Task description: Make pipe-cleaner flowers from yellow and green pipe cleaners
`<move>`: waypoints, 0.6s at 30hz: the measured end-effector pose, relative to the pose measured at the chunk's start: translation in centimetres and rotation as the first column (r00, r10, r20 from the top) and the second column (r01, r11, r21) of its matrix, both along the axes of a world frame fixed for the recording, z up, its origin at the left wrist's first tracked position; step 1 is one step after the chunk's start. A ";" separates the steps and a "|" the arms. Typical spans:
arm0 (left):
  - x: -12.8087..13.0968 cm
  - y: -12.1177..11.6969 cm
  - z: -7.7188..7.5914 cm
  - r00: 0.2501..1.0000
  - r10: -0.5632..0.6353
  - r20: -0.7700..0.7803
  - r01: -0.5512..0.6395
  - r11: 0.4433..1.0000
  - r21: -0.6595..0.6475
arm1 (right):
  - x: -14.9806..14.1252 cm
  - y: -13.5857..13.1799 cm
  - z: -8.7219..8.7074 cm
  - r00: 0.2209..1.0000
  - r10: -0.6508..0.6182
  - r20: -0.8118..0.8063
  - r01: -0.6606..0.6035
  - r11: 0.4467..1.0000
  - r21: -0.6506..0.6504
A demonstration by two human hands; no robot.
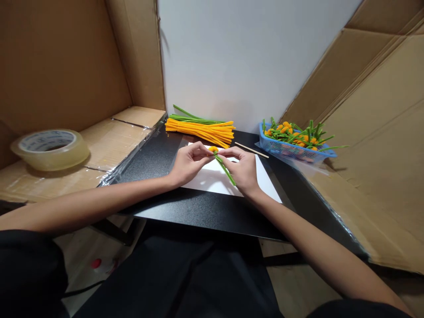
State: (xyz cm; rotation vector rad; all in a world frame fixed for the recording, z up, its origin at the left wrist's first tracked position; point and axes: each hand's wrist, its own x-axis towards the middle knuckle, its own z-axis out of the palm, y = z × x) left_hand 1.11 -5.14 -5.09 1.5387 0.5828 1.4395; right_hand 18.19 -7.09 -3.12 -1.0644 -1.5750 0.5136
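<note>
Between my two hands is a small pipe-cleaner flower [226, 171] with an orange head and a green stem that slants down to the right. My left hand [188, 164] pinches it from the left, at the orange head. From the other side, the fingertips of my right hand [241, 170] close on it just where the head meets the stem. Both hands are above a white sheet of paper [265, 183] on the black table [185, 207]. Fingers cover part of the flower's head.
Behind my hands lie a bundle of orange pipe cleaners [200, 130] and some green pipe cleaners [185, 112]. A thin wooden stick [251, 150] rests near a blue basket [281, 146] of finished-looking flowers. A tape roll [49, 150] sits on cardboard at left. Cardboard walls flank the table.
</note>
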 end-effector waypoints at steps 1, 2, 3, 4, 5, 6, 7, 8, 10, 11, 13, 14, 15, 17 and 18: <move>0.0 0.0 -0.1 1.000 0.004 -0.005 -0.004 1.000 0.001 | -0.1 -0.1 0.0 1.000 -0.004 0.011 0.004 1.000 0.007; 0.0 -0.1 -0.1 1.000 0.007 -0.009 -0.007 1.000 0.000 | -0.1 -0.2 0.0 1.000 -0.009 0.024 0.008 1.000 0.014; 0.0 -0.1 -0.1 1.000 0.010 -0.012 -0.010 1.000 -0.002 | -0.2 -0.2 0.0 0.999 -0.015 0.039 0.014 1.000 0.023; 0.0 -0.1 0.0 1.000 0.012 -0.014 -0.012 1.000 -0.009 | -0.3 -0.3 0.0 0.998 -0.022 0.058 0.020 0.999 0.035; 0.0 -0.2 0.0 1.000 0.011 -0.014 -0.012 1.000 -0.022 | -0.3 -0.3 0.0 0.997 -0.029 0.078 0.025 0.998 0.050; 0.0 -0.2 0.1 1.000 0.008 -0.011 -0.008 0.999 -0.041 | -0.4 -0.3 0.0 0.994 -0.035 0.099 0.028 0.997 0.068; 0.0 -0.2 0.2 1.000 0.002 -0.002 -0.002 0.998 -0.067 | -0.4 -0.3 0.0 0.992 -0.039 0.122 0.029 0.996 0.087; 0.0 -0.2 0.4 1.000 -0.004 0.014 0.005 0.995 -0.100 | -0.3 -0.3 0.1 0.988 -0.044 0.147 0.028 0.994 0.108; 0.0 0.0 0.5 0.999 -0.027 0.047 0.034 0.984 -0.175 | -0.2 -0.2 0.2 0.979 -0.053 0.199 0.023 0.988 0.150; 0.0 0.2 0.5 0.997 -0.042 0.059 0.053 0.976 -0.212 | -0.1 -0.2 0.3 0.973 -0.058 0.224 0.019 0.985 0.169; -0.1 0.5 0.4 0.994 -0.075 0.076 0.094 0.956 -0.279 | 0.1 -0.2 0.4 0.962 -0.069 0.263 0.015 0.980 0.200; -0.1 0.6 0.3 0.992 -0.090 0.090 0.113 0.946 -0.303 | 0.1 -0.3 0.5 0.959 -0.074 0.275 0.015 0.977 0.211; -0.1 0.7 0.2 0.989 -0.099 0.110 0.129 0.939 -0.318 | 0.2 -0.4 0.5 0.956 -0.080 0.284 0.017 0.976 0.218; 0.0 0.8 0.0 0.982 -0.103 0.161 0.151 0.933 -0.327 | 0.2 -0.6 0.5 0.951 -0.088 0.297 0.019 0.974 0.227; 0.0 0.8 0.0 0.978 -0.105 0.183 0.161 0.932 -0.325 | 0.1 -0.7 0.6 0.948 -0.092 0.303 0.019 0.972 0.234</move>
